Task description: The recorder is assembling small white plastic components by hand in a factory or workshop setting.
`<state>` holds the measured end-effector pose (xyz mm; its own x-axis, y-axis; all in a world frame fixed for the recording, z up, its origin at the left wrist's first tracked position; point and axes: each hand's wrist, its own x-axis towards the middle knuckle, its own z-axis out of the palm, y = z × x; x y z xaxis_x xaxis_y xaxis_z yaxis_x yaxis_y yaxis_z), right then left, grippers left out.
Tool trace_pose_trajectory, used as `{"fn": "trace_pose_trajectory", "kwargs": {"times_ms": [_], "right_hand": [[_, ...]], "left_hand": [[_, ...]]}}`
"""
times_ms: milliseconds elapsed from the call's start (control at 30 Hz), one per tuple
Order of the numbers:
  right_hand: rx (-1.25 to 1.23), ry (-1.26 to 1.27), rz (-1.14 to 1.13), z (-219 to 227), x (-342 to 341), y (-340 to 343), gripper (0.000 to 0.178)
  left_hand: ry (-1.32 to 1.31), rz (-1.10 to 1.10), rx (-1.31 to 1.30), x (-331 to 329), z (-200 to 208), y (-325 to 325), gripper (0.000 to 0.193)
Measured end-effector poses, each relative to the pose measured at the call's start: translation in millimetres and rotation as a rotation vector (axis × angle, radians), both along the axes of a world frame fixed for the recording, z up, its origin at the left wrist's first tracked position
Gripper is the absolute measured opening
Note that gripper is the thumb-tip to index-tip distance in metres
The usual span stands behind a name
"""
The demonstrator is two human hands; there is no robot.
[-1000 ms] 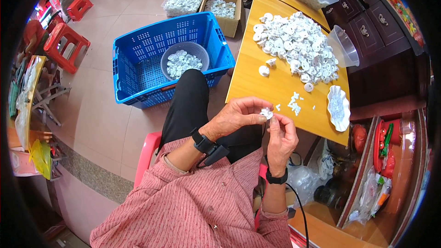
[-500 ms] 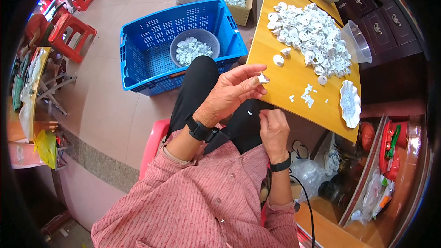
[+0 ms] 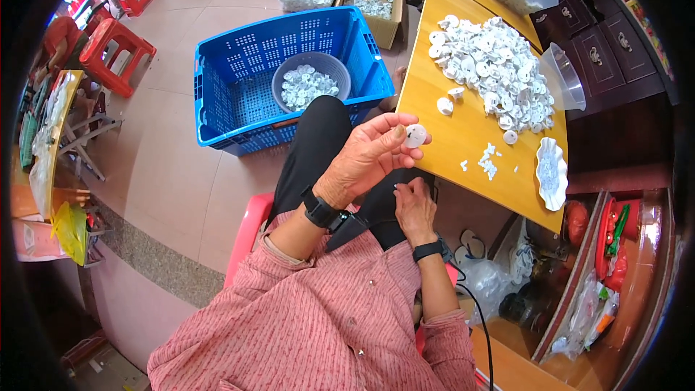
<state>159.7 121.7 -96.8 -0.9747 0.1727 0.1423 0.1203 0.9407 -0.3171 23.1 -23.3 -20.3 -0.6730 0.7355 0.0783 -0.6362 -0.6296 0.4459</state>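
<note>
My left hand point(image 3: 373, 152) is raised over my lap beside the table edge, pinching a round white plastic disc point(image 3: 415, 136) between thumb and fingers. The disc's flat face shows, with a dark spot on it. My right hand point(image 3: 416, 210) is low over my dark trouser leg. Its bent fingertips close at a tiny white plastic piece point(image 3: 396, 187) on the leg, mostly hidden by the fingers. On the yellow table point(image 3: 463, 130) lies a big heap of white discs point(image 3: 499, 72). A small scatter of tiny white pieces point(image 3: 490, 163) lies nearer to me.
A blue crate point(image 3: 239, 130) at front left holds a grey basket point(image 3: 277, 87) of white parts. A scalloped white dish point(image 3: 554, 199) stands at the table's right edge. Clear tubs and a cardboard box point(image 3: 391, 29) are farther off. A red stool point(image 3: 119, 47) stands far left.
My left hand has turned the white disc, so its flat face now shows. My right hand has moved left and forward to the tiny white piece on my leg. The view has shifted slightly.
</note>
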Motion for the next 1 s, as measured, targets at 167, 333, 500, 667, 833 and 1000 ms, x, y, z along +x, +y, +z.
{"fn": "trace_pose_trajectory", "kwargs": {"times_ms": [167, 333, 500, 667, 833, 1000], "right_hand": [[0.058, -0.02, -0.068, -2.9, -1.9, -1.8, 0.012], [0.107, -0.036, -0.068, -4.5, -0.4, -3.8, 0.014], [-0.053, 0.097, -0.069, 59.9, 4.2, -19.1, 0.01], [-0.319, 0.516, -0.053, 140.1, -3.2, -33.2, 0.006], [-0.263, 0.591, -0.029, 154.6, -16.2, -34.5, 0.009], [-0.176, 0.581, 0.008, 149.8, -21.2, -34.5, 0.009]], "left_hand": [[-0.038, -0.052, 0.056, 2.9, 1.1, 1.1, 0.042], [-0.048, -0.096, 0.121, 5.9, -2.5, 2.6, 0.039], [-0.057, -0.079, 0.074, 4.8, -4.7, 3.0, 0.037], [-0.016, -0.078, 0.045, 9.2, -4.0, 2.6, 0.037], [0.039, -0.068, -0.051, 16.5, 4.1, 2.6, 0.034], [0.048, -0.056, -0.052, 18.4, 7.6, 2.5, 0.032]]}}
